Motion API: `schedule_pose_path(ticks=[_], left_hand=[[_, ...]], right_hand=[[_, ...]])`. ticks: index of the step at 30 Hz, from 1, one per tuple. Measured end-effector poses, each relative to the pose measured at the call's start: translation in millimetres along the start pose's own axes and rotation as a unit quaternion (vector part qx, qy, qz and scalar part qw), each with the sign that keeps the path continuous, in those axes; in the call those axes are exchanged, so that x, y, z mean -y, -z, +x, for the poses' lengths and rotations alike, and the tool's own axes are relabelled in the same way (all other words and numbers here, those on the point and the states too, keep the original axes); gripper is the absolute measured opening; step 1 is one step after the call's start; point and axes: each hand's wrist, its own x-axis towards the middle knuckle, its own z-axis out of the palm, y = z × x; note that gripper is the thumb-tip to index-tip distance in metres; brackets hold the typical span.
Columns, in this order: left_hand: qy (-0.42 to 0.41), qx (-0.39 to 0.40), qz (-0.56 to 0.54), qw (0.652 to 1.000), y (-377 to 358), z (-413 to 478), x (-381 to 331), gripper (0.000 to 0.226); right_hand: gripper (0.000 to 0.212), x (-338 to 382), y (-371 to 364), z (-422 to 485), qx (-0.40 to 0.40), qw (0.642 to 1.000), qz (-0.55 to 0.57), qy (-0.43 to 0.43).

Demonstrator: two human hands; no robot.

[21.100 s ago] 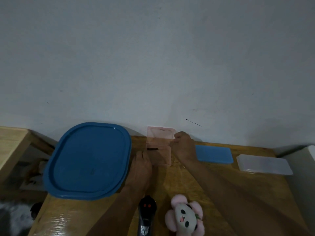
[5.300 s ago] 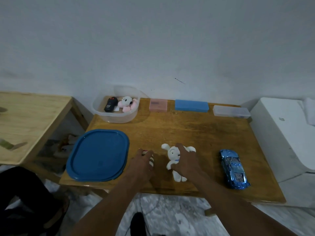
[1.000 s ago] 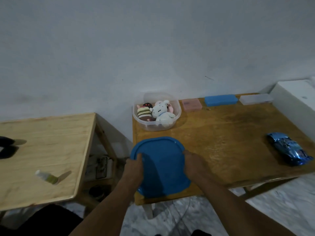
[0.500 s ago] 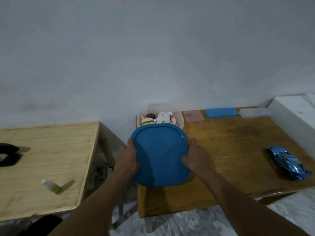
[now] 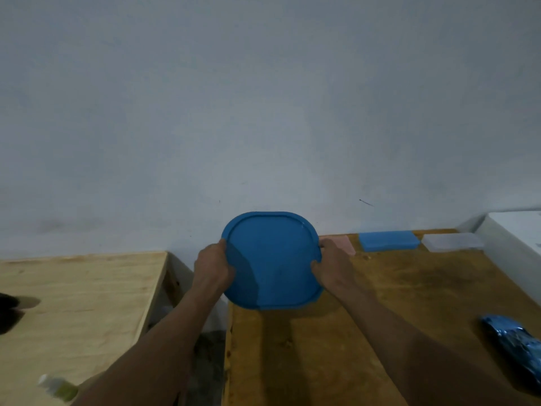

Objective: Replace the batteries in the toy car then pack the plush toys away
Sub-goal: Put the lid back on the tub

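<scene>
Lid (image 5: 270,259) at the table's (image 5: 409,288) back left corner.
Left hand (image 5: 212,266) and right hand (image 5: 332,266) grip opposite rims, probably to seat it level.

The lid (image 5: 270,259) is held between left grip (image 5: 212,266) and right grip (image 5: 332,266) above the table's (image 5: 380,317) 11 o'clock corner. A row of cases (image 5: 388,240) is set at 1 o'clock, the toy car (image 5: 515,344) at 4 o'clock.

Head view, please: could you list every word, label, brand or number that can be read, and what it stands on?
None can be read.
The blue lid, blue box, clear box and pink box show plain surfaces.
The toy car and small bottle are too blurred to tell.
</scene>
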Motion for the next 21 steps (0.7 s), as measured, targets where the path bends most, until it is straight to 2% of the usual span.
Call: schedule_pose_path(ticks=[10, 15, 19, 21], left_hand=[[0.04, 0.013, 0.018, 0.999, -26.0, 48.6, -22.8, 0.03], [0.037, 0.042, 0.039, 0.998, -43.3, 65.9, -15.3, 0.024], [0.049, 0.072, 0.058, 0.994, -50.6, 84.7, -8.7, 0.028], [0.055, 0.079, 0.05, 0.994, -53.9, 91.5, -7.2, 0.031]], right_hand=[[0.036, -18.5, 0.1, 72.2, 0.064, 0.997, -0.04, -0.004], [0.011, -28.5, -23.0, 89.6, 0.074, 0.995, -0.06, -0.035], [0.029, -29.0, -35.5, 102.2, 0.083, 0.993, -0.069, -0.051], [0.031, -30.3, -38.3, 109.0, 0.088, 0.992, -0.071, -0.053]])
